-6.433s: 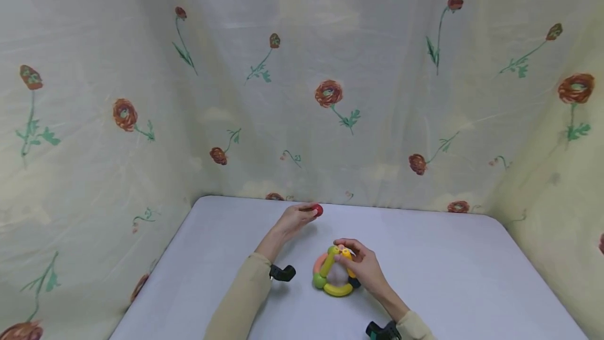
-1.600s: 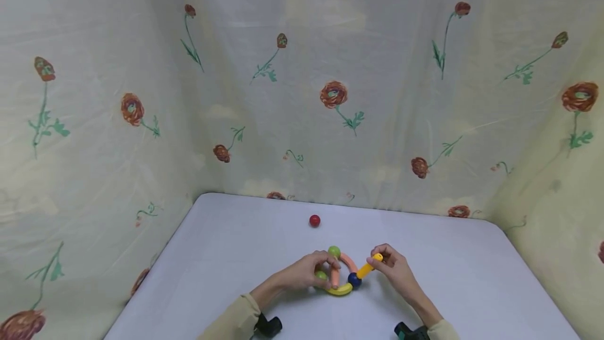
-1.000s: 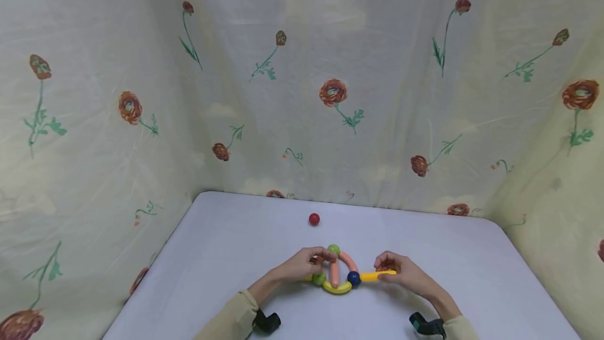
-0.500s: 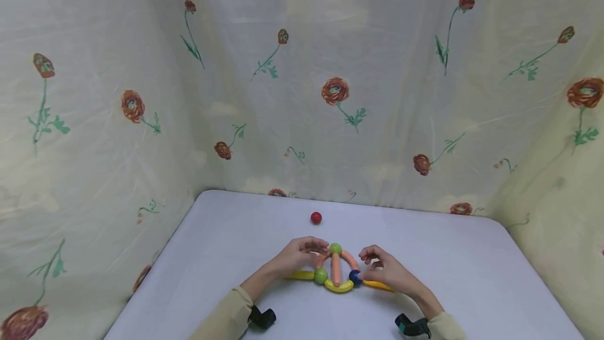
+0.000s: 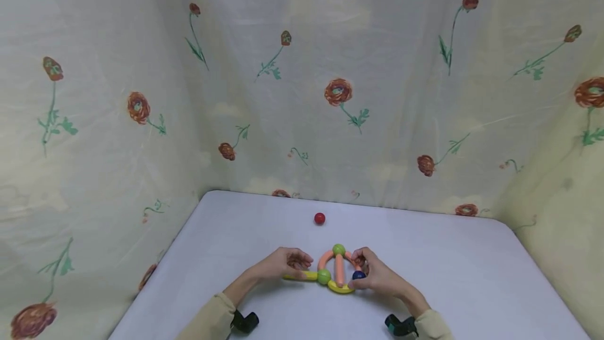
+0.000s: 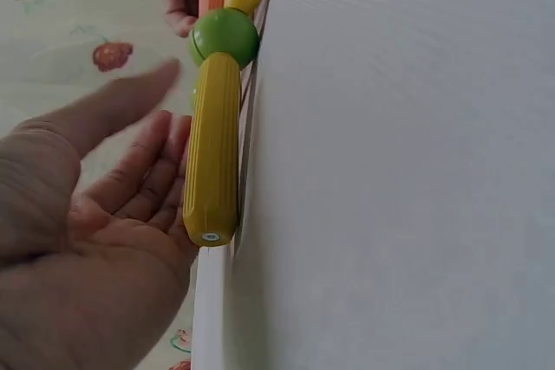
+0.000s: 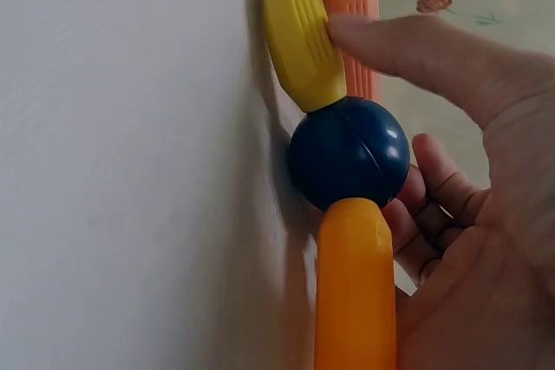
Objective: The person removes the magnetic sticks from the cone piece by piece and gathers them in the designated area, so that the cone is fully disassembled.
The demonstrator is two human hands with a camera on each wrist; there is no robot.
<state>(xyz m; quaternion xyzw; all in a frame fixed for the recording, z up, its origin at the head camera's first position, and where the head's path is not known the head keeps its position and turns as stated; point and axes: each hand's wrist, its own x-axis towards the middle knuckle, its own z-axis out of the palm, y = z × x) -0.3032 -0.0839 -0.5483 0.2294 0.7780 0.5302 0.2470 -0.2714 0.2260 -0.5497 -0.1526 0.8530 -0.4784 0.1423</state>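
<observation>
A ring of magnetic building pieces lies on the table, with a green ball (image 5: 324, 276) at left, a blue ball (image 5: 359, 275) at right and a second green ball (image 5: 338, 249) at the back. A curved yellow stick (image 5: 340, 288) forms the front; a straight pink stick (image 5: 340, 271) runs down the middle. My left hand (image 5: 288, 264) is beside the straight yellow stick (image 6: 212, 153), thumb apart from it, fingers loose behind. Around the blue ball my right hand (image 5: 377, 276) grips the ring, thumb at the curved yellow stick. An orange-yellow stick (image 7: 355, 283) extends from the blue ball.
A loose red ball (image 5: 320, 219) lies behind the ring, near the back of the white table (image 5: 453, 266). Flower-patterned curtains (image 5: 264, 135) hang at the back and both sides.
The red ball was set down at the back. The two straight yellowish sticks swung outward, away from the ring. My left hand moved left to its stick; my right hand closed in around the blue ball.
</observation>
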